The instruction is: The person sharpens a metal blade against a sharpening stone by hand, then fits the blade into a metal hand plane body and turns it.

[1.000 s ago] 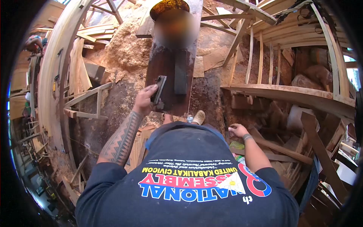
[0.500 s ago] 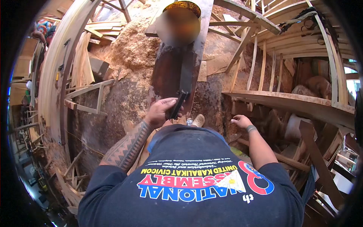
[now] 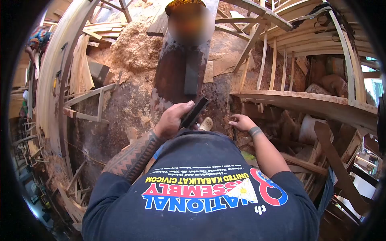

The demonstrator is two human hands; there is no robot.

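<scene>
My left hand (image 3: 173,119) is closed around a dark, flat, narrow bar (image 3: 196,112), which tilts up to the right; I cannot make out its exact kind. In front of it lies a wet brown plank (image 3: 169,74), bearing a dark grey rectangular block (image 3: 191,78). At the plank's far end stands a round container (image 3: 185,5) with an amber rim, mostly blurred. My right hand (image 3: 241,121) holds nothing; its fingers are loosely bent and apart, beside my body and below the edge of a long wooden board (image 3: 293,97).
Wood shavings (image 3: 134,52) are heaped left of the plank. A small wooden frame (image 3: 90,104) and tall stacked boards (image 3: 56,80) stand at the left. On the right is a ribbed wooden structure (image 3: 274,64). Another person (image 3: 39,38) is at the far left.
My left hand has shifted slightly right with the bar, turning it to a flatter slant. My right hand has moved left and a little up, closer to my body. The view has shifted slightly.
</scene>
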